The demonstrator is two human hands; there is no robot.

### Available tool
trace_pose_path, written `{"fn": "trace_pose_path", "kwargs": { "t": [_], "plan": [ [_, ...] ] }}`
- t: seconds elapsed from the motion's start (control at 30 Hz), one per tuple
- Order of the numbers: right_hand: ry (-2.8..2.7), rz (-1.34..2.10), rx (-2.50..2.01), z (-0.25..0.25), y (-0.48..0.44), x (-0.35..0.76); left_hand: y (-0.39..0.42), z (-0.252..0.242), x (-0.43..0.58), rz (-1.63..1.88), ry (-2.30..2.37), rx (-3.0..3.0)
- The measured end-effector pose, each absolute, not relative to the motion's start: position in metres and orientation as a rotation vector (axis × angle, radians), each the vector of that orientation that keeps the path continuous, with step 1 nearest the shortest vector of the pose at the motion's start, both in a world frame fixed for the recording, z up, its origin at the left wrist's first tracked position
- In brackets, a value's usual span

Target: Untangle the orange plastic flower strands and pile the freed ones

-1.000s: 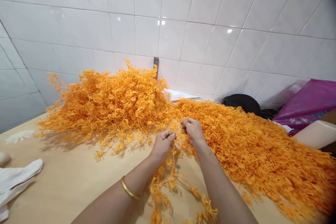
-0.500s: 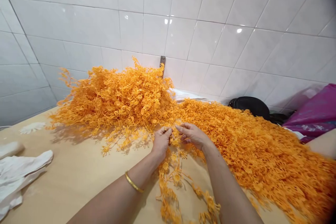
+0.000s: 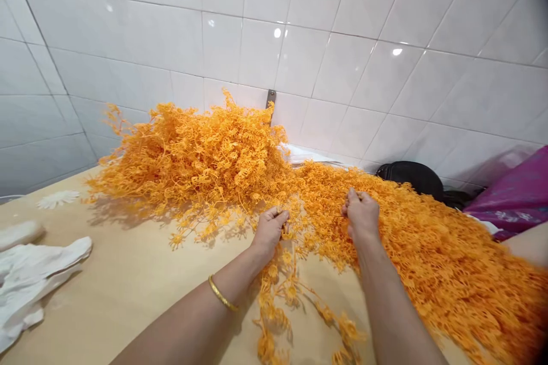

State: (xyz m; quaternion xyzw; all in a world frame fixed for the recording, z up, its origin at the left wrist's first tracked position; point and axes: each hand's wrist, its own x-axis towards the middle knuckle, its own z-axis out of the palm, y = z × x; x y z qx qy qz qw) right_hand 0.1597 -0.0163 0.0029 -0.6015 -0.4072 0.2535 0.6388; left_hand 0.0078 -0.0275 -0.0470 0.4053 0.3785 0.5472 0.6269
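My left hand (image 3: pixel 269 229), with a gold bangle (image 3: pixel 222 295) on its wrist, pinches an orange plastic flower strand (image 3: pixel 274 319) that trails down the table toward me. My right hand (image 3: pixel 363 214) reaches over a low, wide heap of small orange plastic flower pieces (image 3: pixel 432 245). Its fingers are curled closed at the heap; whatever lies between them is hidden. Beyond my left hand rises a taller, tangled pile of orange strands (image 3: pixel 201 154), some of its ends lying loose on the table.
The beige table (image 3: pixel 141 291) runs up to a white tiled wall (image 3: pixel 265 45). White gloves or cloth (image 3: pixel 38 279) and a white flower-shaped piece (image 3: pixel 58 199) lie at the left. A black bag (image 3: pixel 411 178) and purple patterned fabric (image 3: pixel 514 194) are at the far right.
My right hand has moved away from my left, to the right and over the heap, and its fingers have closed. My left hand keeps its pinch. The view has shifted slightly.
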Motion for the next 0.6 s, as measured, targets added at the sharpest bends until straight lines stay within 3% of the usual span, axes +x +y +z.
{"fn": "trace_pose_path", "kwargs": {
  "t": [0.43, 0.6],
  "plan": [
    [-1.453, 1.096, -1.385, -0.016, -0.066, 0.123, -0.019, -0.051, 0.006, 1.314, 0.758, 0.667],
    [-1.401, 0.978, -1.281, -0.035, -0.073, 0.121, -0.025, -0.052, 0.008, 1.216, 0.648, 0.686]
  ]
}}
